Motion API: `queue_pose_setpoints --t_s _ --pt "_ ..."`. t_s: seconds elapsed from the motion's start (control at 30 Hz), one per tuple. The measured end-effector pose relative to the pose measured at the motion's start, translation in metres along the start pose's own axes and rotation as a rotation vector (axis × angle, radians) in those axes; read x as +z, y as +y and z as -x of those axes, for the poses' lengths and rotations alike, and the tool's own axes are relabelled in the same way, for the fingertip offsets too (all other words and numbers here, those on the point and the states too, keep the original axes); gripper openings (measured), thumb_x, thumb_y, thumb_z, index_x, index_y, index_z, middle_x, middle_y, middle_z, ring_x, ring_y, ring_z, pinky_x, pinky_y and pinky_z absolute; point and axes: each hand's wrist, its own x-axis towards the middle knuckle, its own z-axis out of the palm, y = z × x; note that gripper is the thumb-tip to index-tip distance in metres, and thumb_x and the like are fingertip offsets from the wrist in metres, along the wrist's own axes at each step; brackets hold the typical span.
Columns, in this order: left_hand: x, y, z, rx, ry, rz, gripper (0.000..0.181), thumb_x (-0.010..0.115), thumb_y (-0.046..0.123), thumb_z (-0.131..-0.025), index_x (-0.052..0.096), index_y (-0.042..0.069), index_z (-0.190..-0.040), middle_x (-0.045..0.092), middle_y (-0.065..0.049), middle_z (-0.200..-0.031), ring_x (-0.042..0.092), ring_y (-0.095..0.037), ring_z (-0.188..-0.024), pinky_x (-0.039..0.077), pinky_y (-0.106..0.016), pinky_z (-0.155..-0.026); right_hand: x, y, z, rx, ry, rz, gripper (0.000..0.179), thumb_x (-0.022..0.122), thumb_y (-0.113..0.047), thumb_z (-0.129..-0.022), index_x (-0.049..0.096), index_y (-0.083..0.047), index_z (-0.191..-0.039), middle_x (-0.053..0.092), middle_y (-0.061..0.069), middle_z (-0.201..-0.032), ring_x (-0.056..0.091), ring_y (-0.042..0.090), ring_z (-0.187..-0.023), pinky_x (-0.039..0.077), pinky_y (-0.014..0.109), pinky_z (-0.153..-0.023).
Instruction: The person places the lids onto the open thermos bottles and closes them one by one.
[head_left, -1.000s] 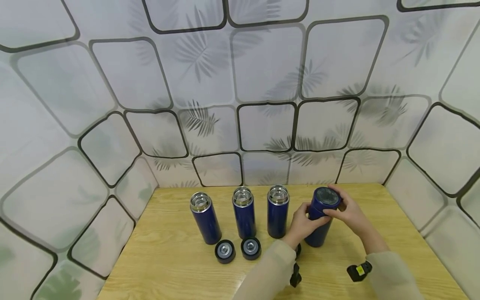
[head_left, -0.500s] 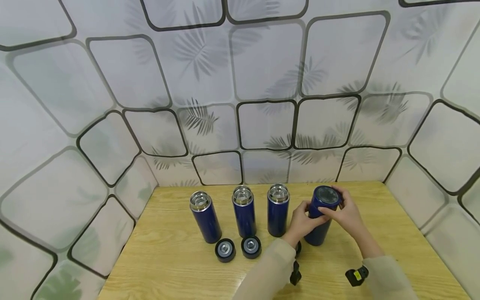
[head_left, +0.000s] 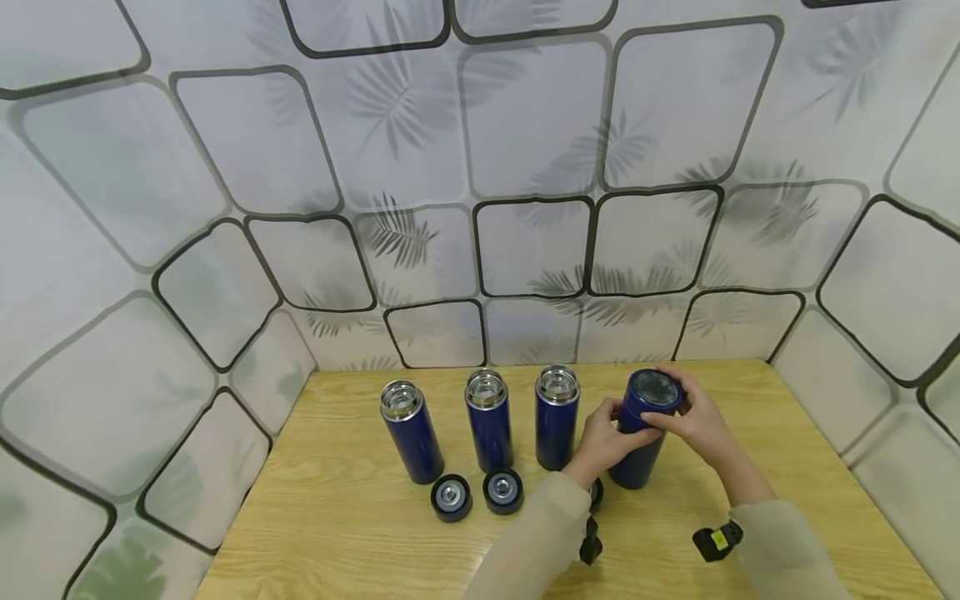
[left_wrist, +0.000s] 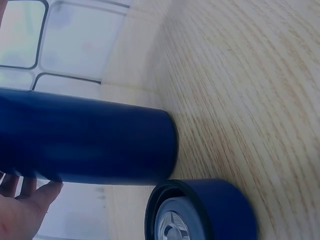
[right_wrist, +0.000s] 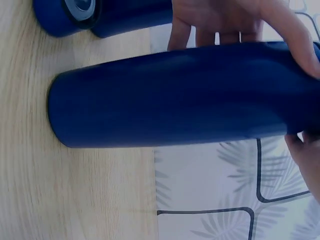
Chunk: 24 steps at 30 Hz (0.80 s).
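At the right of the head view, a dark blue thermos bottle [head_left: 634,468] stands on the table with its lid [head_left: 655,388] on top. My left hand [head_left: 602,446] grips the bottle's upper body from the left side. Around the lid, the thumb and fingers of my right hand [head_left: 701,421] hold from the right. The right wrist view shows the bottle [right_wrist: 165,102] lengthwise, its base on the wood. Close to that base, the left wrist view shows a loose lid [left_wrist: 220,210], mostly hidden behind my left forearm in the head view.
Left of my hands stand three blue thermos bottles without lids: one at the left [head_left: 412,437], a middle one [head_left: 491,429] and a nearer one [head_left: 556,425]. Two upturned lids, a left one [head_left: 451,497] and a right one [head_left: 502,491], lie before them. Patterned walls enclose the wooden table [head_left: 337,533].
My right hand shifts slightly left around the lid, then back to the right. The left hand keeps its grip, and the bottle stays in place.
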Motion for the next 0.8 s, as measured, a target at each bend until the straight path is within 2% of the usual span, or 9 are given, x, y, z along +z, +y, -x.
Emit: queue_pose_setpoints --t_s 0.07,0.13,0.23,0.3,0.37,0.47,0.6,0.67,0.8 --pt "0.000 0.001 0.000 0.004 0.002 0.001 0.040 0.073 0.036 -0.071 0.054 0.021 -0.103 0.053 0.014 -0.096 0.051 -0.004 -0.091 0.043 -0.030 -0.078 0.004 -0.001 0.002 0.034 0.051 0.062 0.072 0.068 -0.008 -0.078 0.025 0.003 -0.134 0.035 0.022 -0.126 0.044 0.006 -0.106 0.040 0.016 -0.079" --pt "0.001 0.001 0.000 0.006 0.005 0.002 0.040 0.073 0.037 -0.071 0.054 0.021 -0.102 0.053 0.014 -0.095 0.051 -0.004 -0.090 0.044 -0.030 -0.077 0.009 -0.004 0.004 0.065 0.110 0.130 0.073 0.069 -0.013 -0.077 0.026 0.002 -0.134 0.038 0.022 -0.125 0.044 0.019 -0.109 0.042 0.027 -0.083" --pt "0.001 0.001 0.000 0.005 0.011 0.001 0.038 0.073 0.035 -0.071 0.054 0.020 -0.101 0.053 0.013 -0.095 0.050 -0.004 -0.091 0.044 -0.029 -0.077 0.018 -0.005 0.007 0.085 0.204 0.202 0.074 0.071 -0.018 -0.076 0.028 0.001 -0.133 0.039 0.024 -0.124 0.041 0.037 -0.111 0.038 0.047 -0.085" --pt "0.001 0.001 0.000 -0.001 0.012 -0.001 0.038 0.073 0.033 -0.071 0.054 0.019 -0.100 0.053 0.012 -0.095 0.050 -0.005 -0.092 0.044 -0.028 -0.076 0.023 -0.007 0.008 0.084 0.254 0.222 0.075 0.072 -0.018 -0.075 0.028 0.003 -0.132 0.038 0.027 -0.124 0.039 0.043 -0.112 0.035 0.054 -0.084" --pt "-0.001 0.002 -0.001 -0.006 0.010 -0.003 0.038 0.074 0.032 -0.071 0.054 0.019 -0.101 0.053 0.012 -0.096 0.050 -0.006 -0.092 0.044 -0.028 -0.076 0.024 -0.006 0.008 0.073 0.269 0.219 0.075 0.071 -0.016 -0.075 0.027 0.003 -0.133 0.036 0.028 -0.125 0.038 0.041 -0.112 0.035 0.053 -0.086" --pt "-0.002 0.003 -0.002 -0.015 -0.001 -0.001 0.041 0.074 0.033 -0.070 0.054 0.019 -0.103 0.054 0.011 -0.099 0.051 -0.007 -0.093 0.044 -0.029 -0.076 0.019 -0.003 0.007 0.053 0.197 0.143 0.074 0.067 -0.010 -0.078 0.022 0.003 -0.135 0.035 0.023 -0.126 0.043 0.027 -0.109 0.040 0.036 -0.085" --pt "-0.001 0.003 -0.001 -0.037 -0.012 0.001 0.042 0.074 0.036 -0.070 0.054 0.022 -0.104 0.053 0.013 -0.100 0.050 -0.007 -0.096 0.044 -0.032 -0.077 0.003 0.006 0.003 0.028 0.006 -0.070 0.066 0.058 0.000 -0.083 0.020 0.001 -0.137 0.040 0.005 -0.122 0.047 0.004 -0.101 0.042 0.016 -0.076" --pt "-0.001 0.003 0.000 -0.050 -0.012 0.004 0.041 0.074 0.036 -0.070 0.054 0.023 -0.104 0.052 0.014 -0.099 0.050 -0.007 -0.097 0.044 -0.032 -0.078 -0.004 0.010 0.002 0.019 -0.066 -0.158 0.060 0.054 0.004 -0.084 0.025 -0.001 -0.136 0.044 -0.004 -0.118 0.049 0.001 -0.099 0.043 0.017 -0.075" --pt "-0.002 0.004 0.001 -0.066 -0.005 0.006 0.041 0.074 0.035 -0.070 0.054 0.023 -0.103 0.053 0.014 -0.097 0.051 -0.007 -0.095 0.044 -0.032 -0.078 -0.010 0.013 0.001 0.009 -0.108 -0.188 0.055 0.055 0.005 -0.083 0.032 -0.003 -0.132 0.048 -0.012 -0.113 0.051 0.002 -0.098 0.045 0.020 -0.075"
